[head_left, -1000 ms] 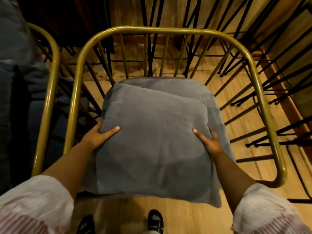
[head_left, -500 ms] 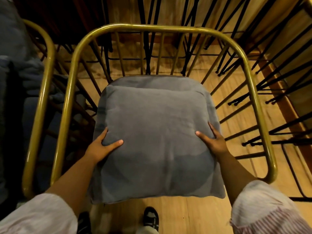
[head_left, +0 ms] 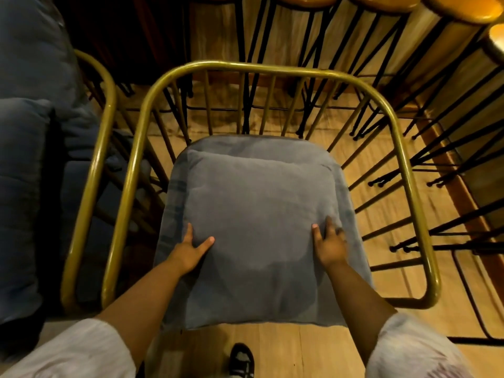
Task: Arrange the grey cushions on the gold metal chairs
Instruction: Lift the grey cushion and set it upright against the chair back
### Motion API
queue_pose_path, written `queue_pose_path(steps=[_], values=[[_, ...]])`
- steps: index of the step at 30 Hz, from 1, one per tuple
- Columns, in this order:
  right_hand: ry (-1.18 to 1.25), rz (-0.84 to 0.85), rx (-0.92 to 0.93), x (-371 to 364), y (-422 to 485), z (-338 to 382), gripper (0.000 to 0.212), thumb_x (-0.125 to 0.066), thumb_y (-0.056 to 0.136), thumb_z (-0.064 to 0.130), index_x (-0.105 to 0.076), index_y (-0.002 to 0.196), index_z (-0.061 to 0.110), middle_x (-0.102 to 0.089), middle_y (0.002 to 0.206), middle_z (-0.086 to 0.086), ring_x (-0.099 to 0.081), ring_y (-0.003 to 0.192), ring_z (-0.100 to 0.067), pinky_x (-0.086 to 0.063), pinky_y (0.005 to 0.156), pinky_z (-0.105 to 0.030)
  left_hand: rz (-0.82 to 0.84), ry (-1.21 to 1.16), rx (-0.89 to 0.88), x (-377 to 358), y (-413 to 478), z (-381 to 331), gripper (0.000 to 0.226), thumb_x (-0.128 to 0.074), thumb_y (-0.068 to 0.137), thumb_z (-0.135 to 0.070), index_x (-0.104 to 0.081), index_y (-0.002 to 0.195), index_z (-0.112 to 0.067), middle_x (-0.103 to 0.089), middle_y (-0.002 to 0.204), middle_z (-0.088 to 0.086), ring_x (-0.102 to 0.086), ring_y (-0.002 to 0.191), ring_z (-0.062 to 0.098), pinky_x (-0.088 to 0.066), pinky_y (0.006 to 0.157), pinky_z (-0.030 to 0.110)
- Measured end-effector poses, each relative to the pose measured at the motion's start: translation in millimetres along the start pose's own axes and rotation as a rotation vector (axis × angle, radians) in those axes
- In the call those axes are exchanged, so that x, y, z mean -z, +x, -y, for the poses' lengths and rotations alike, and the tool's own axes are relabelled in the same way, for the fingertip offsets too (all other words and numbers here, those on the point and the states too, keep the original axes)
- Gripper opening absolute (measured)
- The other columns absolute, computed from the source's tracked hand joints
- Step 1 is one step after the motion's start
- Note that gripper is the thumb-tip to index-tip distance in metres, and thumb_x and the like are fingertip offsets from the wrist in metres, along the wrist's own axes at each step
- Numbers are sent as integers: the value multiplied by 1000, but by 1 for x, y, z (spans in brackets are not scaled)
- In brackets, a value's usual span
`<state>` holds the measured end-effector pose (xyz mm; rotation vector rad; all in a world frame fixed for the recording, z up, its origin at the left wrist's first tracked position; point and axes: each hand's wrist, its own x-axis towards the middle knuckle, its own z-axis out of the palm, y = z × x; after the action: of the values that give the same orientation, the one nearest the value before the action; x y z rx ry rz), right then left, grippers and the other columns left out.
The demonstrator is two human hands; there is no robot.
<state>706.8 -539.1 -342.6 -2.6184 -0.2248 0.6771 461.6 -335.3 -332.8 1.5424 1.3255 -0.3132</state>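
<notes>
Grey cushion (head_left: 259, 214) lies flat on the seat pad (head_left: 351, 230) of the gold chair (head_left: 275, 69), roughly centred, w/ pad showing at back and both sides. Left hand (head_left: 188, 253) on cushion's left front edge, thumb spread on top, other fingers along the side. Right hand (head_left: 331, 245) on the right front edge, fingers splayed, pressing cushion and pad; can't tell if it grips. Second gold chair (head_left: 105, 126) just beside on the left, w/ blue-grey cushions (head_left: 24, 159) past it. Black-legged stools (head_left: 376, 36) behind. Wood floor (head_left: 313, 350), one shoe (head_left: 241, 360) below front edge.
</notes>
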Motion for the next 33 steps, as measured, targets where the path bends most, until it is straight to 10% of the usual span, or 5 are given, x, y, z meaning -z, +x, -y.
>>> queue_pose_path(steps=[9, 17, 24, 27, 33], values=[[119, 148, 372, -29, -107, 105, 46, -60, 91, 20, -53, 131, -2, -51, 136, -27, -46, 129, -38, -30, 110, -35, -246, -10, -403, 71, -88, -4, 62, -58, 88, -39, -43, 139, -7, -50, 137, 1, -47, 129, 17, -36, 104, 22], [212, 273, 651, -91, -201, 251, 38, -59, 91, 23, -59, 123, 3, -60, 125, -20, -54, 121, -32, -37, 103, -32, -599, -207, -445, 218, -124, 53, 45, -54, 93, -26, -51, 132, -4, -57, 129, 13, -54, 120, 25, -39, 99, 26], [314, 444, 629, -202, -277, 384, 48, -66, 85, 34, -59, 124, 7, -61, 125, -18, -56, 119, -31, -42, 105, -43, -875, -372, -342, 394, -118, 166, 42, -58, 91, -18, -52, 127, 2, -56, 114, 16, -54, 95, 15, -43, 100, 41], [367, 465, 472, -250, -298, 435, 99, -65, 63, 74, -46, 137, 11, -53, 138, -17, -49, 130, -30, -38, 110, -43, -983, -389, -220, 460, -108, 218, 43, -54, 93, -20, -50, 130, 0, -54, 132, 22, -53, 120, 32, -40, 101, 38], [331, 356, 218, -291, -306, 473, 120, -69, 53, 75, -16, 150, 30, -35, 151, -17, -37, 137, -39, -31, 112, -51, -760, -568, 0, 517, -69, 298, 101, -70, 64, -66, -34, 144, -18, -42, 148, 11, -45, 133, 31, -38, 110, 48]])
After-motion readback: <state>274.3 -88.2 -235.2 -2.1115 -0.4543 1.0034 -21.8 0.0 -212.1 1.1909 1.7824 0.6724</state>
